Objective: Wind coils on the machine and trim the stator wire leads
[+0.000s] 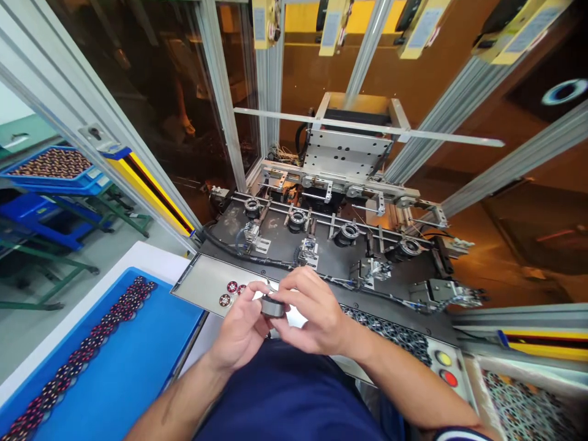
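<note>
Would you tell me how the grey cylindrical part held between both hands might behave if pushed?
The grey cylindrical part would probably roll if laid on its curved side. Its smooth metallic sheen suggests it is stiff, and perhaps a little slippery.

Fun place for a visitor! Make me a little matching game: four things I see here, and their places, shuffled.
1. Metal ring
2. Nearest blue tray
3. Red button
4. Loose small discs

A. Next to the yellow button
B. On the pale ledge
C. Held by the left hand and right hand
D. On the white tabletop

Pairs: 1-C, 2-D, 3-A, 4-B
</note>
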